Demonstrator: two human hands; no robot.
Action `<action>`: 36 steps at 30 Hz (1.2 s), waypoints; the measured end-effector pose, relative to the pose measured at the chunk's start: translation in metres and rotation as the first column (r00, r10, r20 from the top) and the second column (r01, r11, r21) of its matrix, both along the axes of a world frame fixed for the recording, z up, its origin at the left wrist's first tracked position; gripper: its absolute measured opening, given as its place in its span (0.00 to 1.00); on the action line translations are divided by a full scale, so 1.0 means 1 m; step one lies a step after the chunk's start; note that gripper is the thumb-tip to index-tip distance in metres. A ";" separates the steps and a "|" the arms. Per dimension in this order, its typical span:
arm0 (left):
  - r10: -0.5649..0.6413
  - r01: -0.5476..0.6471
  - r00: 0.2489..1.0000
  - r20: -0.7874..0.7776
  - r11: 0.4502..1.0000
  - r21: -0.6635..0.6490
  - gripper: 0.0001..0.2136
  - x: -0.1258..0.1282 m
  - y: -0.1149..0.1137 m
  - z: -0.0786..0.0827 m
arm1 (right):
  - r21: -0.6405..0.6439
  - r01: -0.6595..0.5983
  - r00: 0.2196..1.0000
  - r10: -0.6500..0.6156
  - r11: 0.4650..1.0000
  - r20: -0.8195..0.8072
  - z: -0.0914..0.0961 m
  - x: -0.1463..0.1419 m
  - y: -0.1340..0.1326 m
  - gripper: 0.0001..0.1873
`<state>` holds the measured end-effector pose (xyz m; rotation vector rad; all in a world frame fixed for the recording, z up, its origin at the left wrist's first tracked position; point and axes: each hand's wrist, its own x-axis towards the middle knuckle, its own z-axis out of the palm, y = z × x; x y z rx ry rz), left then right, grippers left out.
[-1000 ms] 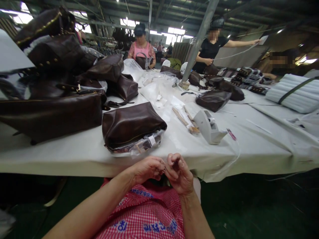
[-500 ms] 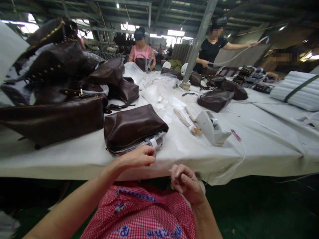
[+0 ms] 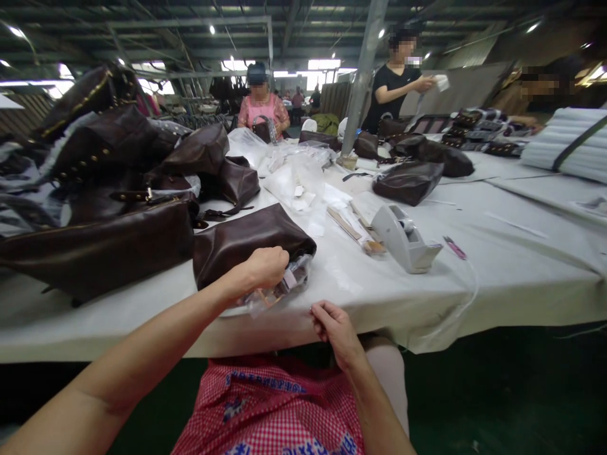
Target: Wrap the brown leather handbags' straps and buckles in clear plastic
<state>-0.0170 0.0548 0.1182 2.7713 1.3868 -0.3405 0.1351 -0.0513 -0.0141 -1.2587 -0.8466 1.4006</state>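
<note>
A dark brown leather handbag (image 3: 246, 237) lies on its side at the near edge of the table. Its mouth faces me, with clear plastic wrap (image 3: 300, 273) and a small pale tag showing in the opening. My left hand (image 3: 269, 265) is closed on the upper edge of that mouth; its fingertips are partly hidden. Beside the bag, over the table's front edge, hovers my right hand (image 3: 332, 327). Its thumb and fingertips are pinched together, and whatever they may hold is too small to make out.
More brown bags (image 3: 114, 148) are piled on the left. A grey tape dispenser (image 3: 403, 240), pink thread snips (image 3: 455, 248) and flat strips (image 3: 344, 222) lie to the right. A metal post (image 3: 363, 76) rises from the table. Two co-workers stand across it; white padding (image 3: 564, 142) is stacked far right.
My left hand has moved up onto the bag's edge, and the mouth gapes wider, showing more wrapped contents. My right hand has shifted slightly left. A co-worker's long strip is no longer stretched out.
</note>
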 end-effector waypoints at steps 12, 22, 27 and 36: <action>-0.004 0.004 0.999 -0.034 1.000 0.015 0.11 0.017 0.011 -0.015 | 0.038 0.050 0.951 -0.059 0.998 0.303 -0.034 -0.005 0.011 0.16; 0.113 -0.120 0.992 0.047 0.976 0.181 0.12 0.004 0.007 -0.035 | 0.045 0.059 0.940 -0.071 0.997 0.334 -0.034 -0.005 0.010 0.17; 0.176 -0.208 0.971 0.161 0.955 0.211 0.11 0.000 -0.017 -0.036 | 0.048 0.074 0.938 -0.085 0.996 0.335 -0.033 -0.007 0.012 0.17; 0.172 -0.206 0.936 0.308 0.975 0.082 0.15 0.011 -0.023 -0.067 | 0.067 0.042 0.942 -0.062 0.997 0.330 -0.039 -0.003 0.008 0.16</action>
